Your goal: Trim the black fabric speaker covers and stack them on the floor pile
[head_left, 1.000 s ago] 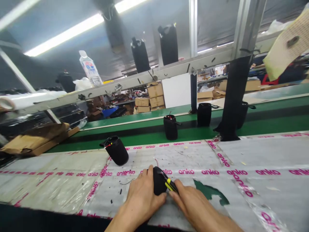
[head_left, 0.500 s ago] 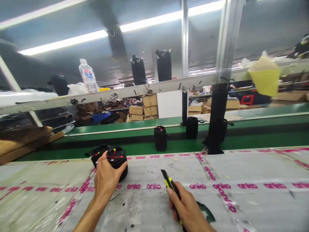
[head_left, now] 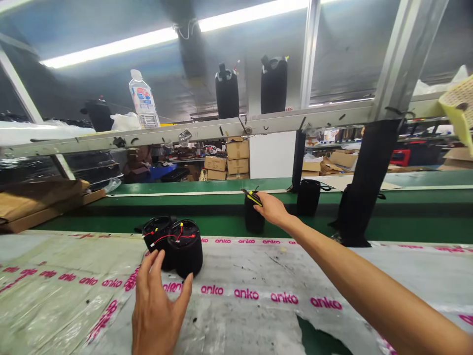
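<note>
My left hand (head_left: 158, 301) is open, thumb and fingers spread, just in front of two black cylindrical speaker housings. The nearer housing (head_left: 186, 251) stands upright with red wires and a small yellow piece in its open top. Against its left side stands the other housing (head_left: 155, 231), also with red wires showing. My right hand (head_left: 272, 208) is stretched forward and closed around a black and yellow utility knife (head_left: 252, 196). Its fingertips are at the top of a third black housing (head_left: 254, 219) on the green belt; whether they touch it I cannot tell.
The green conveyor belt (head_left: 221, 224) runs behind the plastic-covered table (head_left: 236, 271), which has pink-printed tape. Another black housing (head_left: 308, 197) stands on the belt near a black-wrapped post (head_left: 379, 182). Above hangs a shelf rail (head_left: 199, 134) with a water bottle (head_left: 144, 103) and several housings.
My left hand has let go of the nearer housing and drawn back toward me. My right hand has moved forward with the utility knife to the housing on the belt. The view has shifted slightly.
</note>
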A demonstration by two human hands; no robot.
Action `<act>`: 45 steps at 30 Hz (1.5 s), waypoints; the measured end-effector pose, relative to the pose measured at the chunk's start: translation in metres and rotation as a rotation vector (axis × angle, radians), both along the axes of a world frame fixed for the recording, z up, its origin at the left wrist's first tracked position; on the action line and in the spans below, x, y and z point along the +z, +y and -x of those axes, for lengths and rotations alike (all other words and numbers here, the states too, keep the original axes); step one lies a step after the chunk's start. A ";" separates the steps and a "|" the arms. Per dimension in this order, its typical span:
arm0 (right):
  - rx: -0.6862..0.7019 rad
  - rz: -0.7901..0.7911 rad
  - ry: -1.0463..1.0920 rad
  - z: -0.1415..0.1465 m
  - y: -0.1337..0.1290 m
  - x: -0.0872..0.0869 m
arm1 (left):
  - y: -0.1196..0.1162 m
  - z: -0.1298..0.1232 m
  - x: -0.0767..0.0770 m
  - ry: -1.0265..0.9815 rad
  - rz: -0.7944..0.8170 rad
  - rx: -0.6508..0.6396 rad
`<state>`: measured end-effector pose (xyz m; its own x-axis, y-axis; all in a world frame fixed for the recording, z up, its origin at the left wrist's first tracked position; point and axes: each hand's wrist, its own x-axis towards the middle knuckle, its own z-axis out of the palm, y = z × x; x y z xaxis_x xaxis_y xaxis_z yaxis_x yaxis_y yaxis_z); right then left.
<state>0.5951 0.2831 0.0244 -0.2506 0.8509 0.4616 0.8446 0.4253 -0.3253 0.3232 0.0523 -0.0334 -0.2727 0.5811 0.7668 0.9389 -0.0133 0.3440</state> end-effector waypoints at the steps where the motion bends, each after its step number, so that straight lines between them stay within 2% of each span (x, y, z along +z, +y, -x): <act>1: -0.003 0.001 -0.005 0.000 0.001 -0.004 | -0.008 -0.001 -0.001 0.033 -0.023 -0.032; 3: -0.002 -0.006 -0.014 -0.001 -0.002 -0.009 | -0.020 -0.008 -0.003 0.093 -0.053 -0.098; 6: 0.012 -0.027 -0.014 -0.005 -0.018 -0.010 | -0.026 -0.024 -0.007 0.144 -0.035 -0.222; 10: 0.034 -0.067 0.025 -0.019 -0.062 -0.005 | -0.021 -0.050 -0.007 0.100 0.084 -0.423; 13: 0.110 -0.030 0.151 -0.029 -0.116 0.001 | -0.015 -0.068 0.008 -0.064 0.241 -0.551; 16: 0.277 0.231 0.505 -0.028 -0.176 0.002 | -0.010 -0.079 0.035 -0.359 0.417 -0.669; 18: 0.378 0.365 0.647 -0.024 -0.210 -0.005 | -0.010 -0.082 0.050 -0.522 0.547 -0.852; 20: 0.447 0.399 0.705 -0.019 -0.232 -0.015 | -0.014 -0.083 0.058 -0.565 0.658 -1.004; 21: 0.455 0.395 0.719 -0.019 -0.239 -0.021 | -0.018 -0.083 0.059 -0.535 0.684 -1.004; 22: 0.440 0.390 0.728 -0.019 -0.244 -0.028 | -0.023 -0.083 0.058 -0.475 0.686 -0.939; 25: 0.323 0.408 0.717 -0.025 -0.252 -0.043 | -0.040 -0.084 0.053 -0.207 0.666 -0.611; 28: 0.279 0.469 0.613 -0.034 -0.262 -0.052 | -0.051 -0.088 0.049 0.010 0.745 -0.434; 31: 0.252 0.446 0.411 -0.036 -0.277 -0.059 | -0.051 -0.094 0.044 0.146 0.847 -0.377; 35: 0.158 0.352 0.172 -0.031 -0.296 -0.069 | -0.045 -0.101 0.037 0.247 0.926 -0.377; 39: 0.135 0.370 0.094 -0.023 -0.304 -0.077 | -0.042 -0.105 0.037 0.301 0.979 -0.346; 45: 0.111 0.387 0.044 -0.013 -0.302 -0.089 | -0.042 -0.110 0.040 0.349 1.005 -0.292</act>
